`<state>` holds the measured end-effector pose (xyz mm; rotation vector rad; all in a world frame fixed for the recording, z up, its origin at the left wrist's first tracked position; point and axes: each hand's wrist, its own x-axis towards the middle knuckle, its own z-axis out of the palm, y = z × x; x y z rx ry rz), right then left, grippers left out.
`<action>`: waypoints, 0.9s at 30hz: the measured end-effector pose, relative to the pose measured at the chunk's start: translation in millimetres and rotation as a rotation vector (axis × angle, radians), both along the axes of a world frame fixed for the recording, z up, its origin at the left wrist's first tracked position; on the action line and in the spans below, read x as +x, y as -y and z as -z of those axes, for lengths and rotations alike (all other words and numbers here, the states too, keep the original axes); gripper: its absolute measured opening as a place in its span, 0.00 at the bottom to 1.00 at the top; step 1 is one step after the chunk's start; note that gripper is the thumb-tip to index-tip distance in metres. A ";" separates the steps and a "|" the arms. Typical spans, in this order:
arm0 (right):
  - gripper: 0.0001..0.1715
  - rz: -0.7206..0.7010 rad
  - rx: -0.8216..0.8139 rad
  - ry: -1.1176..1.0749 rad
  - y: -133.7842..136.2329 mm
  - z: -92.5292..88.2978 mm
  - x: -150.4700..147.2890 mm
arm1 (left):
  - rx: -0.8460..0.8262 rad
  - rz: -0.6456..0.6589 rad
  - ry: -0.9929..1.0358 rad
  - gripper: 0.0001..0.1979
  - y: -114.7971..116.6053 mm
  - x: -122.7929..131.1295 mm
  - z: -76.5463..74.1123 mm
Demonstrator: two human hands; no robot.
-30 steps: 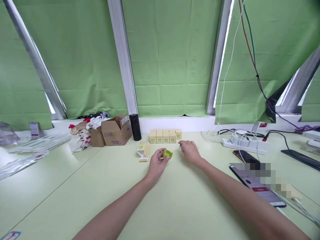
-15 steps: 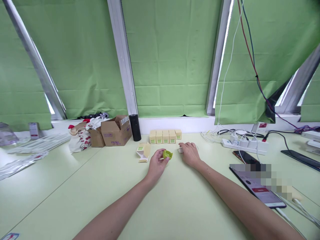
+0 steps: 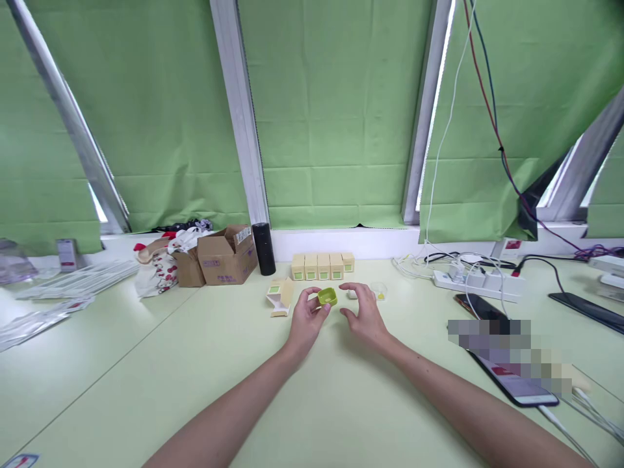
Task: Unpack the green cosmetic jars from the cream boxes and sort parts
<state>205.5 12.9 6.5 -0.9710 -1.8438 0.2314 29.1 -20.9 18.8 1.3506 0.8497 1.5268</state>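
A small olive-green open case (image 3: 327,297) is held between the thumb and fingers of my left hand (image 3: 306,320), just above the table. My right hand (image 3: 366,316) is a little to its right, thumb and fingers apart, holding nothing. Behind the right fingers lies a small white object (image 3: 351,294), partly hidden. Beside it is a clear round lid or dish (image 3: 379,291) with a bit of yellow in it. An opened small cream box (image 3: 279,297) lies left of my left hand. Several closed cream boxes with green squares (image 3: 318,267) stand in a row behind.
At the back left are a cardboard box (image 3: 227,255), a black cylinder (image 3: 263,249) and a patterned cloth bag (image 3: 156,273). On the right lie a power strip (image 3: 476,286), loose cables and a large phone or tablet (image 3: 517,380).
My right hand has moved off the white object, its fingers spreading toward the green case. The case has tipped, showing more of its hollow. The clear dish has come into view.
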 end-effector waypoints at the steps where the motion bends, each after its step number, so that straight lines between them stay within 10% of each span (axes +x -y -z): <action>1: 0.29 -0.036 0.001 -0.041 5.9 0.2 -2.6 | -0.001 -0.002 0.010 0.26 -0.4 1.0 0.5; 27: 0.22 -0.098 0.047 -0.137 30.2 -4.1 -3.4 | -0.096 0.173 -0.084 0.28 9.1 15.3 -3.7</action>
